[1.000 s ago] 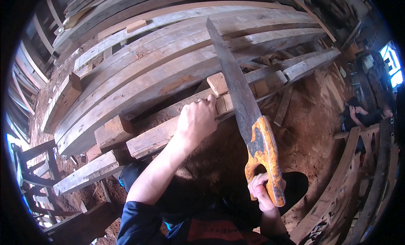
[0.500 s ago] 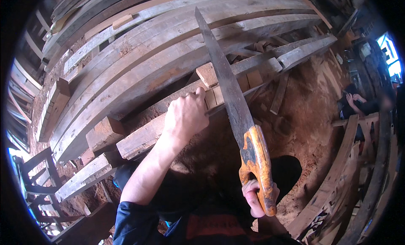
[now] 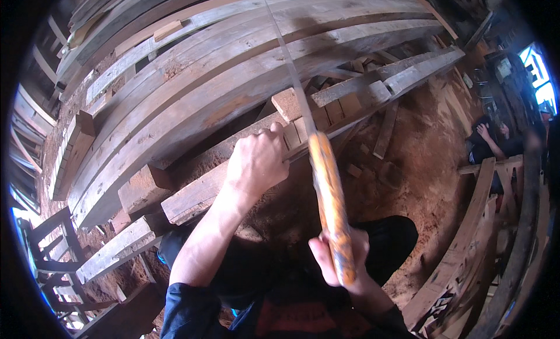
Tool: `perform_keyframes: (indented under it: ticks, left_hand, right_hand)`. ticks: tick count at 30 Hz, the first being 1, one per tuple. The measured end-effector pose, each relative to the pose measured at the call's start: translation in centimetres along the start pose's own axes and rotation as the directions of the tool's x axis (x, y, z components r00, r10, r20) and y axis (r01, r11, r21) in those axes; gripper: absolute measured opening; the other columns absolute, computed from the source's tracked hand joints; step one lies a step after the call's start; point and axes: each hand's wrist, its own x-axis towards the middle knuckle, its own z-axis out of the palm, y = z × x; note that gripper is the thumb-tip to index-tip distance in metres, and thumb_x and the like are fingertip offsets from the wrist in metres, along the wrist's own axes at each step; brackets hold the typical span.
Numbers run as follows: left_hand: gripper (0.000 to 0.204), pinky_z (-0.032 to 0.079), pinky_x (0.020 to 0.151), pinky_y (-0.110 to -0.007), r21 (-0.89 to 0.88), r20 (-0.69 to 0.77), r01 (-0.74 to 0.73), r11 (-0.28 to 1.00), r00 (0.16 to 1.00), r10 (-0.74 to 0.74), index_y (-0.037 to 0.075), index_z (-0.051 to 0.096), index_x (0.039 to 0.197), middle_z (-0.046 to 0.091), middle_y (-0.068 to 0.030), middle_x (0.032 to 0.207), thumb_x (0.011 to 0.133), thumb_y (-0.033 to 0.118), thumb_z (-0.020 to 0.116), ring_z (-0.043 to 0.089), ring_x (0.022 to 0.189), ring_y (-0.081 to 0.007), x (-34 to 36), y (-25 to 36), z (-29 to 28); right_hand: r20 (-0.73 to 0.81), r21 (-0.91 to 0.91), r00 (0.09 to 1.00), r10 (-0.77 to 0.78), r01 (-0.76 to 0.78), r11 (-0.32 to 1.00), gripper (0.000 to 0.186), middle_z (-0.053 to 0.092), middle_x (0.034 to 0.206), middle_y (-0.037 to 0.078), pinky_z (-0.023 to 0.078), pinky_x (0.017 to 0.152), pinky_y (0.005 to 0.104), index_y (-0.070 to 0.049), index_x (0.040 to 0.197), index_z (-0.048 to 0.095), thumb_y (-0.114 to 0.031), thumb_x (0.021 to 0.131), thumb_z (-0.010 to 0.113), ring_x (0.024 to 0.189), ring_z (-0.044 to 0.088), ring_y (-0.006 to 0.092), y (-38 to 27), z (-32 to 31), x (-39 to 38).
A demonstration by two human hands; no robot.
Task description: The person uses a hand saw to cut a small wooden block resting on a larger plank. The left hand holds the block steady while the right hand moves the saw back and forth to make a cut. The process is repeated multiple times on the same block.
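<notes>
My right hand is wrapped round the worn yellow handle of a handsaw. Its long grey blade points away from me and appears nearly edge-on, over the notched part of a wooden beam. Whether the teeth touch the wood, I cannot tell. My left hand grips that beam just left of the blade, fingers curled over its top with the tips hidden. Several dark lines cross the beam on both sides of the saw. A small wooden block sits against the beam's far side, beside the blade.
Long timbers lie stacked beyond the beam. A squared timber end and a shorter beam are at left. Reddish sawdust-covered ground holds wood scraps. At right, another person is near leaning planks.
My right hand has turned the saw from showing its blade's flat side to nearly edge-on, and the handle has shifted left and up. My left hand stays on the beam.
</notes>
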Motion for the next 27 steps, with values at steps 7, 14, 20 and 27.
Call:
perform_keyframes:
  ticks: [7, 14, 20, 27]
  left_hand:
    - [0.036, 0.058, 0.060, -0.040, 0.040, 0.004, 0.081, 0.996, 0.997, -0.081, -0.005, 0.053, 0.099, 0.067, -0.0217, 0.079, 0.072, 0.015, 0.067, 0.070, 0.068, -0.0337, 0.1, 0.8, 0.1]
    - [0.050, 0.059, 0.065, -0.042, 0.039, 0.069, 0.087, 0.995, 0.994, -0.090, -0.005, 0.052, 0.104, 0.068, -0.0217, 0.082, 0.071, 0.024, 0.077, 0.070, 0.074, -0.0370, 0.2, 0.6, -0.1]
    - [0.047, 0.059, 0.067, -0.042, 0.050, 0.025, 0.066, 0.997, 0.997, -0.067, -0.004, 0.052, 0.105, 0.067, -0.0213, 0.082, 0.072, 0.022, 0.074, 0.070, 0.075, -0.0369, 0.3, 0.7, 0.1]
    - [0.060, 0.059, 0.072, -0.041, 0.033, 0.066, 0.097, 0.995, 0.993, -0.099, -0.006, 0.048, 0.115, 0.065, -0.0248, 0.098, 0.078, 0.034, 0.073, 0.069, 0.087, -0.0388, -0.3, 1.0, -0.3]
  right_hand:
    - [-0.100, 0.056, 0.978, 0.186, -0.181, 0.982, 0.012, 0.061, 0.068, 0.005, 0.046, 0.054, 0.0293, -0.004, 0.086, 0.060, -0.006, 0.080, 0.070, 0.056, 0.060, 0.0167, 1.3, -1.7, -4.1]
    - [-0.013, 0.497, 0.956, 0.292, -0.247, 0.832, 0.022, 0.063, 0.082, 0.008, 0.050, 0.067, 0.0298, -0.003, 0.101, 0.057, 0.000, 0.082, 0.068, 0.072, 0.063, 0.0173, 2.4, -2.4, -11.8]
    - [-0.040, 0.787, 0.937, 0.348, -0.185, 0.588, 0.020, 0.057, 0.080, 0.007, 0.046, 0.065, 0.0307, -0.001, 0.099, 0.051, 0.001, 0.085, 0.064, 0.069, 0.055, 0.0164, 2.6, -2.4, -10.6]
    - [-0.030, 0.781, 0.919, 0.394, -0.224, 0.583, 0.009, 0.052, 0.062, 0.007, 0.039, 0.050, 0.0301, -0.001, 0.089, 0.052, -0.003, 0.086, 0.060, 0.050, 0.047, 0.0154, 1.8, -3.4, -8.1]
